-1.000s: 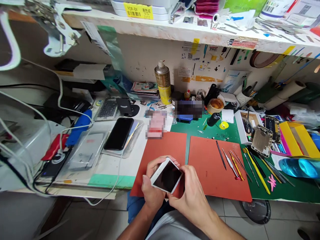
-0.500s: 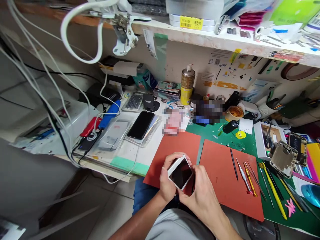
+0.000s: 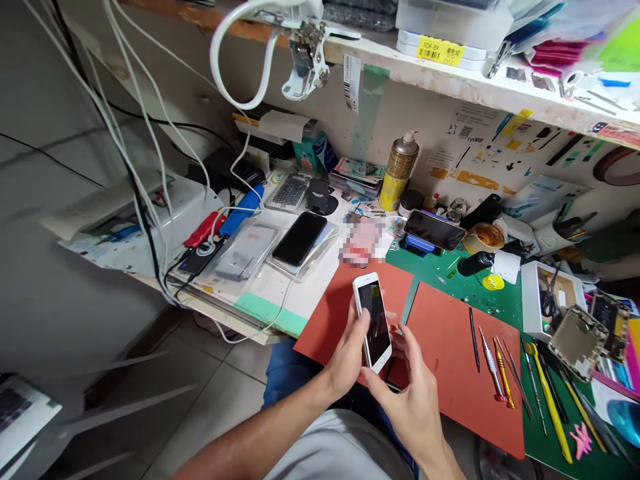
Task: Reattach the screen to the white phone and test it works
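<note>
A white-framed phone (image 3: 376,320) with a dark screen is held upright and tilted over the left orange mat (image 3: 325,327). My left hand (image 3: 350,353) grips its left edge, the thumb lying on the screen side. Beside its lower right edge is my right hand (image 3: 413,393), fingers curved and spread, the thumb close to the bottom corner; whether it touches the phone is hard to tell. On the right orange mat (image 3: 450,360) lie a black stick (image 3: 474,340) and slim screwdrivers (image 3: 493,365).
A black phone (image 3: 300,239) rests on clear cases at the left. Behind stand a spray can (image 3: 399,170) and a phone on a blue stand (image 3: 434,230). Yellow tweezers (image 3: 550,403) lie right, near a white box (image 3: 533,300). A shelf (image 3: 450,77) overhangs the bench.
The white phone has turned more upright, its screen now facing me more. My right hand has loosened from around its side, and the camera view has shifted left.
</note>
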The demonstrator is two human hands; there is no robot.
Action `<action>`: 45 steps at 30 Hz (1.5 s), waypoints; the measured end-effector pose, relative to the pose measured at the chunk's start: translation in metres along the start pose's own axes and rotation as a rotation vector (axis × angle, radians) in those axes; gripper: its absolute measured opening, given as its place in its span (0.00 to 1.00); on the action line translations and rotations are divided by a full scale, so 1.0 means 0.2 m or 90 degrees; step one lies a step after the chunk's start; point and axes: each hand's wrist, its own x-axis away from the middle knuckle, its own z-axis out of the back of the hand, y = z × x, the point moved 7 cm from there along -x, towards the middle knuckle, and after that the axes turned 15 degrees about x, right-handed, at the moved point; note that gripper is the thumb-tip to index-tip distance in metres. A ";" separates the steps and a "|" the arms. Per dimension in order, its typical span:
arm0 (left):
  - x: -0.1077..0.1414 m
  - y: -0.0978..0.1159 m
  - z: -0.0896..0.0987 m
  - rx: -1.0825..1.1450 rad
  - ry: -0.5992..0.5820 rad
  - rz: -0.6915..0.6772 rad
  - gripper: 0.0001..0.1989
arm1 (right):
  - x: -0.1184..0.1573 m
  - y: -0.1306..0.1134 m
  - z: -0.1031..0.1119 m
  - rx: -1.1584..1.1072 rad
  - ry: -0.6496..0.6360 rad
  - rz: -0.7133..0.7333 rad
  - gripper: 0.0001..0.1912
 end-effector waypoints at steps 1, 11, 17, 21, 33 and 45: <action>0.02 -0.01 0.01 -0.033 -0.023 0.028 0.28 | -0.01 -0.01 0.03 0.008 -0.001 0.019 0.43; 0.21 -0.02 0.00 -0.301 -0.292 0.292 0.26 | -0.34 -0.04 0.24 -0.079 -0.259 0.099 0.12; 0.28 0.11 0.04 -0.389 -0.305 0.214 0.22 | -0.32 0.12 0.25 -0.180 -0.214 -0.033 0.12; 0.30 0.21 0.01 -0.484 -0.318 0.001 0.24 | -0.28 -0.01 0.24 -0.080 -0.298 0.100 0.12; 0.31 0.24 -0.03 -0.514 -0.281 -0.091 0.27 | -0.24 -0.09 0.23 -0.052 -0.254 0.188 0.07; 0.31 0.24 -0.01 -0.562 -0.260 -0.105 0.24 | -0.25 -0.08 0.24 -0.067 -0.232 0.184 0.07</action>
